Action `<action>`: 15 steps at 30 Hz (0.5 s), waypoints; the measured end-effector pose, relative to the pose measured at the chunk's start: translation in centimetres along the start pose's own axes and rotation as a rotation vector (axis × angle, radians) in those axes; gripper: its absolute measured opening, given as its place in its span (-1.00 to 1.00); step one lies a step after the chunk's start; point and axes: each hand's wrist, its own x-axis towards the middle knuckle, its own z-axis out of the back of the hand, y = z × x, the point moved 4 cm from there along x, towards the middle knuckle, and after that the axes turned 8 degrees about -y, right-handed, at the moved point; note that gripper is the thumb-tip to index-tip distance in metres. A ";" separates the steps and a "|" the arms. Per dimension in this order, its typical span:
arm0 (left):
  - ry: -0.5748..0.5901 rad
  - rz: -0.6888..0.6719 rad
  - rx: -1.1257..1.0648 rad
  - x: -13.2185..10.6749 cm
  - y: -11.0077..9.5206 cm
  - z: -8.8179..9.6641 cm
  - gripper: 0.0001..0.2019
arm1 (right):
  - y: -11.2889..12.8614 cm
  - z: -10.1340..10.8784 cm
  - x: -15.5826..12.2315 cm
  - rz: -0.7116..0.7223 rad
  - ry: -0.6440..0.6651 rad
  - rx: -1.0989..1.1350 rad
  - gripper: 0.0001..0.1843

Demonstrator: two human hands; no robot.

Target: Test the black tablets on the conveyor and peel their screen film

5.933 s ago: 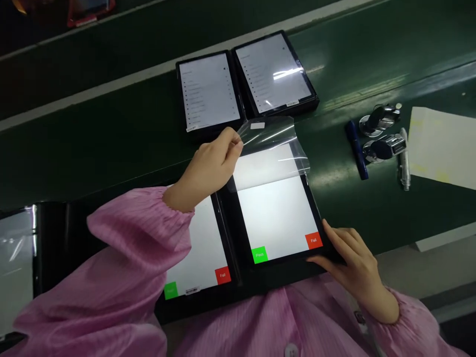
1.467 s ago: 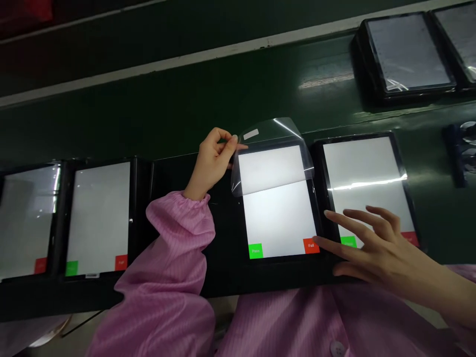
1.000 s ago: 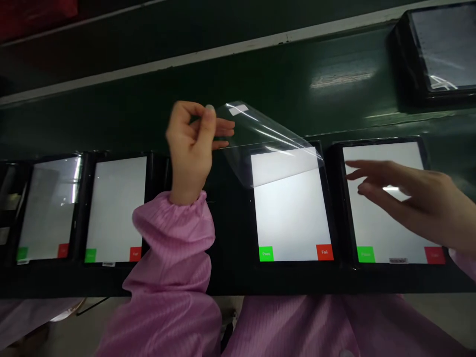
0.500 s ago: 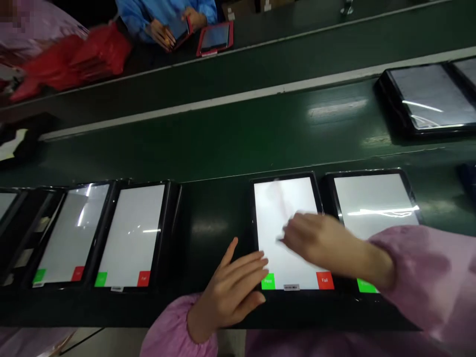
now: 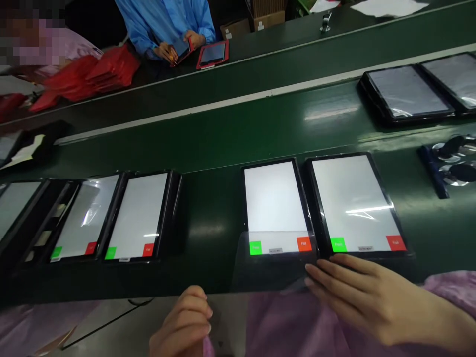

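A tablet with a lit white screen [image 5: 273, 198] and green and red buttons lies at the middle of the bench. Over its lower end, and down to the bench's front edge, hangs a clear film [image 5: 260, 272]. My right hand [image 5: 360, 300] is at the film's right corner, fingers together and thumb hidden, seemingly gripping it. Just above those fingers lies a second lit tablet [image 5: 353, 198]. My left hand [image 5: 184, 322] is lower left, in front of the bench edge, its fingers curled in; whatever they may hold is hidden.
More lit tablets [image 5: 139, 213] stand in a row at left. Dark-screened tablets [image 5: 409, 91] lie far right, above a blue holder with round metal parts [image 5: 455, 163]. Across the bench a person in blue [image 5: 167, 22] handles a red-cased tablet, near red bags [image 5: 96, 69].
My right hand has come down and right, off the middle tablet's screen. My left hand has dropped below the bench edge and curled. The clear film now shows over the tablet's lower end.
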 end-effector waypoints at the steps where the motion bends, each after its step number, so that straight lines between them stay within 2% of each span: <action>1: -0.065 -0.026 -0.031 0.5 0.0 -0.4 -0.65 | -0.2 0.0 -0.2 0.011 0.000 -0.001 -0.56; 3: -0.142 -0.065 -0.090 1.6 0.5 -1.6 -0.69 | -0.6 -0.2 -0.6 0.024 0.004 0.002 -0.62; 4: -0.134 -0.058 -0.088 2.3 0.9 -2.2 -0.67 | -0.8 -0.4 -0.7 0.027 0.006 0.007 -0.64; 5: -0.063 -0.040 -0.085 2.9 1.3 -3.0 -0.58 | -1.1 -0.6 -0.8 0.028 0.009 0.012 -0.65; 8: 0.293 -0.032 -0.149 4.0 1.4 -5.1 -0.10 | -2.0 -1.1 -0.7 -0.014 -0.011 0.068 -0.69; 9: 0.402 -0.044 -0.180 4.0 1.1 -5.6 -0.08 | -2.5 -1.1 -0.6 -0.048 -0.022 0.115 -0.70; 10: 0.470 -0.052 -0.196 4.0 0.7 -6.0 -0.18 | -3.1 -1.0 -0.5 -0.088 -0.029 0.180 -0.71; 11: 0.491 -0.060 -0.196 4.0 0.4 -6.2 -0.36 | -3.9 -0.8 -0.3 -0.121 -0.017 0.274 -0.71; 13: 0.459 -0.056 -0.181 3.8 -0.1 -6.4 -0.67 | -6.0 -0.8 0.2 -0.194 0.070 0.525 -0.68; 15: 0.402 -0.060 -0.198 3.7 -0.5 -6.7 -0.72 | -9.0 -1.1 1.0 -0.325 0.134 0.697 -0.60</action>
